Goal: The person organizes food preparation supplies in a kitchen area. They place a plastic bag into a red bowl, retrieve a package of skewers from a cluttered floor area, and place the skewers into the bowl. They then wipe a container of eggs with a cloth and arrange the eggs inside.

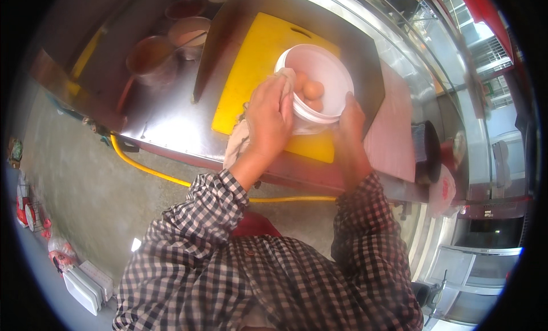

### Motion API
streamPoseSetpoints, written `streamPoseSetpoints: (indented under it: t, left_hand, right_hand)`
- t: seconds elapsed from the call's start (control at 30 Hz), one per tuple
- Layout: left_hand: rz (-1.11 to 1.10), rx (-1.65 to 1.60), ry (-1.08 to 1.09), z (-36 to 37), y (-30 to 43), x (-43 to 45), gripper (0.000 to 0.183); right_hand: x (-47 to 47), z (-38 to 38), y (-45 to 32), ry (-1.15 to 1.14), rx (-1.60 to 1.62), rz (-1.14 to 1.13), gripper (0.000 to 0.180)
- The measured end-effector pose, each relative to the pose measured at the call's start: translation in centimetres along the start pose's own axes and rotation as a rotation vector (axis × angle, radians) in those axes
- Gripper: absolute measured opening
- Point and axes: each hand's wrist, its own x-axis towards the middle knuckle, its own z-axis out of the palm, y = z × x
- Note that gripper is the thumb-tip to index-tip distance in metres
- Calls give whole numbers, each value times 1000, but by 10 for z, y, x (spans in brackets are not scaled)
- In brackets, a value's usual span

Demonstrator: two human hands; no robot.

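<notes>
A white plastic tub [329,69] with several brown eggs [313,90] in its bottom tilts toward me over a yellow cutting board [244,74]. My left hand [270,112] presses a beige cloth [239,138] against the tub's left rim; part of the cloth hangs down below the palm. On the opposite side, my right hand [352,119] grips the tub's rim, thumb near its edge. The board lies on a dark board or panel [364,74] on the metal counter. Whether the tub's base touches the cutting board is hidden from me.
Several containers stand at the back left, among them a tub of reddish-brown contents [150,57] and a bowl with a utensil [190,33]. A pinkish sheet [391,129] lies to the right, beside a dark round pot [426,153]. A yellow hose [145,168] runs below the counter's front edge.
</notes>
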Motion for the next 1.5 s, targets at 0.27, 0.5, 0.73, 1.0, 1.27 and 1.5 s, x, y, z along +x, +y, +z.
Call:
streamPoseSetpoints:
  t: [0.27,0.5,0.73,1.0,1.27,1.5]
  left_hand:
    - [53,17,-50,0,1,-17,32]
    - [139,17,-74,-19,-10,-26,29]
    - [49,-167,-310,-37,-10,-77,32]
    - [-740,-249,-133,-135,-49,-65,28]
    - [-172,98,-147,-114,-125,-30,23]
    - [-45,62,23,-109,-94,-105,20]
  right_hand:
    - [-20,6,-18,-19,-82,116,41]
    - [-50,41,-24,12,-7,221,42]
    - [-71,59,7,-181,42,269,41]
    - [-38,13,50,-112,-395,-131,35]
    - [10,58,76,-440,-191,-60,36]
    - [-16,61,75,-325,-170,-26,37]
